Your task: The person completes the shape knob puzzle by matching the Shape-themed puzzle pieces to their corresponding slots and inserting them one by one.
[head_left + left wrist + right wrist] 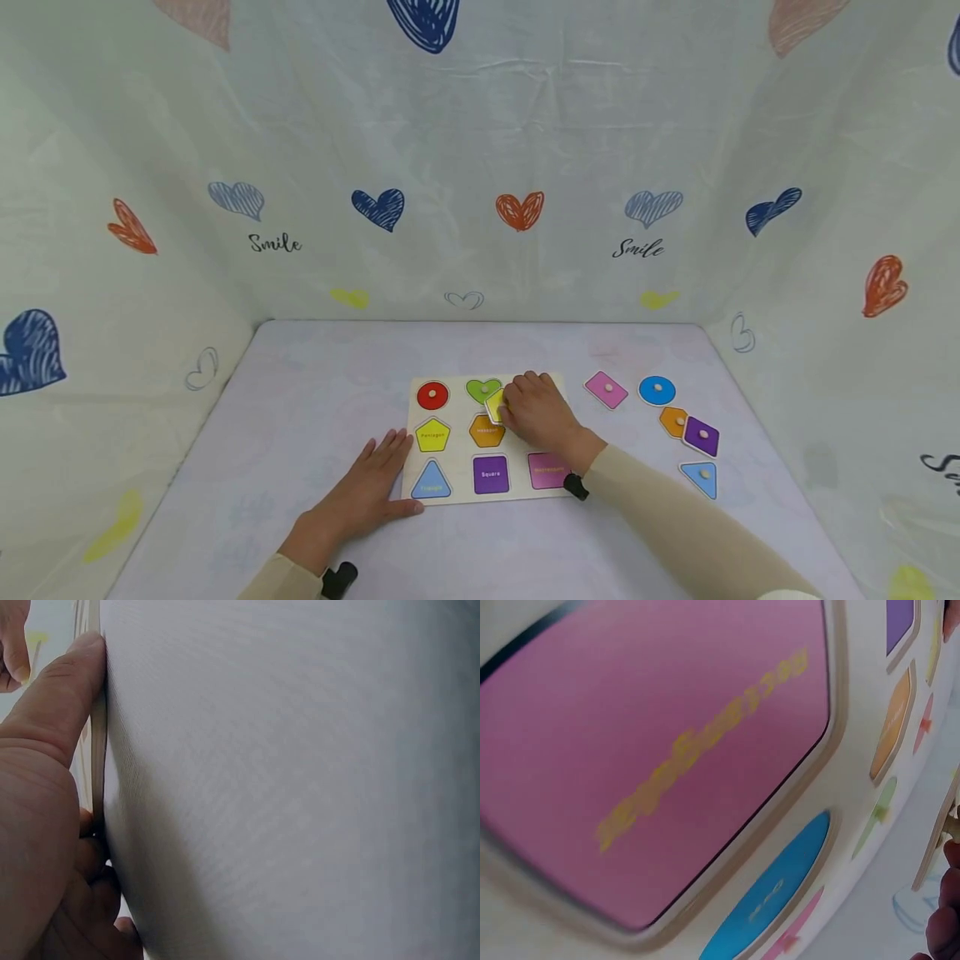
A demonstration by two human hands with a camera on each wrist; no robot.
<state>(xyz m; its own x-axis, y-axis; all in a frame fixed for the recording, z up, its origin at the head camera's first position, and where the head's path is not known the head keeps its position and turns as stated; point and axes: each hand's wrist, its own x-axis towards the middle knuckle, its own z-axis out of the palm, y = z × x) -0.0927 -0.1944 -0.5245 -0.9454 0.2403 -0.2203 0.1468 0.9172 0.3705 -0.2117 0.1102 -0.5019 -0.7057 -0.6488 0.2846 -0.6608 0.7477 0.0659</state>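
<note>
A cream shape-puzzle board [457, 408] lies on the table. My right hand [543, 412] pinches a yellow knobbed puzzle piece [494, 406] over the board, overlapping the green heart piece [480, 388] and the orange hexagon slot [487, 433]. In the right wrist view its fingers [946, 907] hold that piece, seen edge-on, by the knob. My left hand [363, 483] lies with extended fingers at the board's left edge, its thumb [64, 690] against the front edge. A red circle piece [432, 396] sits in the board. The yellow pentagon slot [432, 435] shows its printed word.
Loose to the right lie a pink rectangle [606, 390], a blue oval [657, 390], an orange hexagon [667, 419], a purple square [701, 437] overlapping it and a blue triangle [701, 478]. Heart-printed cloth [585, 275] walls the table on the back and sides.
</note>
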